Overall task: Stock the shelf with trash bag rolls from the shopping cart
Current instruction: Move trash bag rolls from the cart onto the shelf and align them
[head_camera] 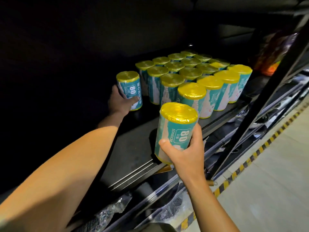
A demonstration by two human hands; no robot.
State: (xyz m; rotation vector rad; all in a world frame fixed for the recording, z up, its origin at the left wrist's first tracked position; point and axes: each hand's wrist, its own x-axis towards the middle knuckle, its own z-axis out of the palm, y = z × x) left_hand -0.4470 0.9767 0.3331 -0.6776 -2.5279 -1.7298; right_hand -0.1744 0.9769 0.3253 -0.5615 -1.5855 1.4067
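Observation:
Several yellow-topped trash bag rolls with teal labels [190, 73] stand upright in rows on the dark shelf [133, 148]. My left hand [119, 102] reaches deep into the shelf and grips one roll [129, 88] upright at the left end of the rows, beside them. My right hand [185, 154] grips a second roll [175, 129] from below, held just above the shelf's front edge, slightly tilted. The shopping cart is out of sight.
A black upright post [260, 91] frames the shelf on the right, with colourful packets [270, 54] beyond it. Lower shelves hold plastic-wrapped goods [107, 213]. Yellow-and-black hazard tape [250, 159] runs along the pale floor.

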